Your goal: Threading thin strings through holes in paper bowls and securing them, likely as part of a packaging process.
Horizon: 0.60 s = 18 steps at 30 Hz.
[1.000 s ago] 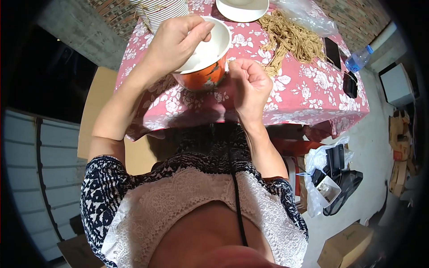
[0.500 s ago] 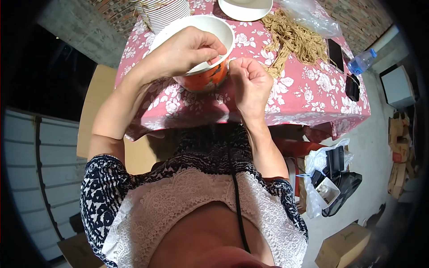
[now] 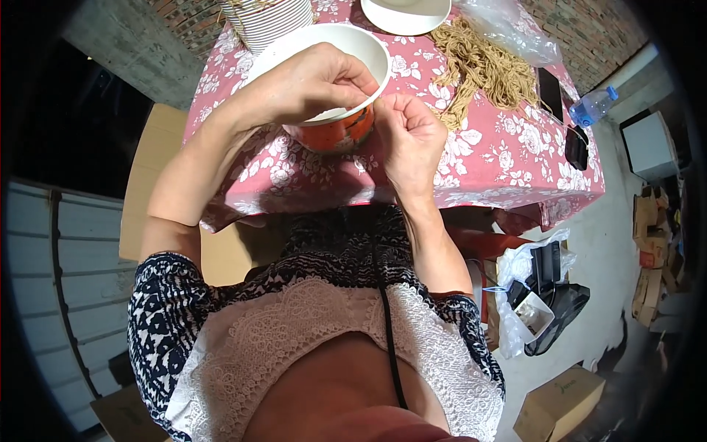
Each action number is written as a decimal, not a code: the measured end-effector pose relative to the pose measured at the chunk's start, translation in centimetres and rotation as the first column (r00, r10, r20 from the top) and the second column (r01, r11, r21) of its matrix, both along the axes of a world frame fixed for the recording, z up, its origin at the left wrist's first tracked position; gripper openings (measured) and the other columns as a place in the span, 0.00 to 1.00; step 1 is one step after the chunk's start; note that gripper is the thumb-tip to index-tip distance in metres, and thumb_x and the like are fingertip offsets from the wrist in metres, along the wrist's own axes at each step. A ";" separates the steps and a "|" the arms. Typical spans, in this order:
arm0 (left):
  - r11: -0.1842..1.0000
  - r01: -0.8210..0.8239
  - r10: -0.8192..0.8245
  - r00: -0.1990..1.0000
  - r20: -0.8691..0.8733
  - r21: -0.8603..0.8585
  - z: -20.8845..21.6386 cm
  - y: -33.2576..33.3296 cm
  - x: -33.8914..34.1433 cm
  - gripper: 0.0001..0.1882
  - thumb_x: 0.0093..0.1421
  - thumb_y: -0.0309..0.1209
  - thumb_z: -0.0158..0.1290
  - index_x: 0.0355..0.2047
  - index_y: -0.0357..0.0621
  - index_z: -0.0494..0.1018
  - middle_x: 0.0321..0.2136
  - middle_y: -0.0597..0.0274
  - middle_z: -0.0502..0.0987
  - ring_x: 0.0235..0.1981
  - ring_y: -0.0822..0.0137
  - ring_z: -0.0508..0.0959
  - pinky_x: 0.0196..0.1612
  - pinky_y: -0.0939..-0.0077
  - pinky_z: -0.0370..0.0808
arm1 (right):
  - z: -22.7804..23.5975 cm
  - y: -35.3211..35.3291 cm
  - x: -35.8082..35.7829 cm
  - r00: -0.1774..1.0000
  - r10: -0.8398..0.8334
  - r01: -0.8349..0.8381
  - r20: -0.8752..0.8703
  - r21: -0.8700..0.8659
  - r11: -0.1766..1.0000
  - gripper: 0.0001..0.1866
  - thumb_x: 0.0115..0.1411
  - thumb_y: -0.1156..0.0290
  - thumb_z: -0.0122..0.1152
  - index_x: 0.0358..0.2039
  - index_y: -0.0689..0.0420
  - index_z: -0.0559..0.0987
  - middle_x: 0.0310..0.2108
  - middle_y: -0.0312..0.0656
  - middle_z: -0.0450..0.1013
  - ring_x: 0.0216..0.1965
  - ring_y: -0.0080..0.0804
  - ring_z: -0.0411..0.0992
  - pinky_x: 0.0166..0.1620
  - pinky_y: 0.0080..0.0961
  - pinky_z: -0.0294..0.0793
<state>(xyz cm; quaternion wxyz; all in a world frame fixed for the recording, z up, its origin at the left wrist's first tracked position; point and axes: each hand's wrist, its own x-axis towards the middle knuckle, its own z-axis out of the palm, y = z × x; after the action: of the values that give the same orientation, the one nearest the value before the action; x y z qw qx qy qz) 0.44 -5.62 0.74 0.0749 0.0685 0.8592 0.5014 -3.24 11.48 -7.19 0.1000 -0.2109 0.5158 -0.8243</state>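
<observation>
In front of me on the table stands a round tub (image 3: 335, 138), white inside with an orange-red printed outer wall. My left hand (image 3: 313, 87) reaches across its opening, thumb and fingers pinched together at the right side of the rim. Close to those fingertips, my right hand (image 3: 414, 140) is closed in a pinch just outside the rim. Whatever lies between the fingers of either hand is too small to make out. A loose bundle of tan string (image 3: 493, 65) lies to the right of the tub. Behind the tub on the left rises a stack of nested white tubs (image 3: 283, 20).
A pink floral cloth (image 3: 508, 163) covers the table. At the back are a white dish (image 3: 412, 23) and clear plastic bag (image 3: 526, 40); at the right edge a phone (image 3: 550, 94), black device (image 3: 577, 149) and bottle (image 3: 593, 108). A cardboard box (image 3: 560, 404) sits on the floor.
My left fingertips have come down and slightly right, onto the rim and nearer my right hand. My right hand stays pinched almost in place. The whole view has shifted slightly.
</observation>
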 end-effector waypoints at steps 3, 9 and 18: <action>0.999 0.032 -0.032 0.999 0.010 0.007 0.1 -0.1 -0.3 0.13 0.62 0.30 0.54 0.42 0.31 0.77 0.32 0.65 0.79 0.33 0.79 0.75 0.38 0.83 0.72 | -0.1 -0.2 0.0 1.000 -0.019 0.019 -0.013 0.010 1.000 0.05 0.63 0.77 0.59 0.29 0.64 0.77 0.19 0.27 0.70 0.20 0.09 0.63 0.23 0.10 0.61; 0.998 -0.012 0.016 0.997 -0.074 0.061 -0.4 0.5 -0.4 0.10 0.56 0.30 0.52 0.26 0.34 0.75 0.19 0.71 0.71 0.22 0.80 0.68 0.26 0.80 0.65 | -0.7 -0.7 0.7 1.000 -0.011 0.013 0.025 -0.076 0.997 0.05 0.63 0.76 0.59 0.31 0.64 0.77 0.21 0.28 0.71 0.22 0.09 0.63 0.24 0.09 0.61; 0.950 -0.201 0.142 0.961 -0.239 -0.240 0.7 -0.5 0.3 0.08 0.57 0.29 0.48 0.24 0.36 0.70 0.15 0.65 0.69 0.18 0.75 0.68 0.23 0.74 0.65 | -1.0 2.2 -0.4 0.979 -0.029 0.069 -0.203 0.190 0.979 0.07 0.62 0.75 0.60 0.39 0.64 0.76 0.19 0.27 0.67 0.21 0.11 0.61 0.24 0.13 0.61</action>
<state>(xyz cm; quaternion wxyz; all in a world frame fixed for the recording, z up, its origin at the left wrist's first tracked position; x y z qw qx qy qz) 0.70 -6.10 1.46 -0.0558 0.0374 0.9236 0.3775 -3.63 13.71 -8.19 0.0478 -0.2687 0.6070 -0.7463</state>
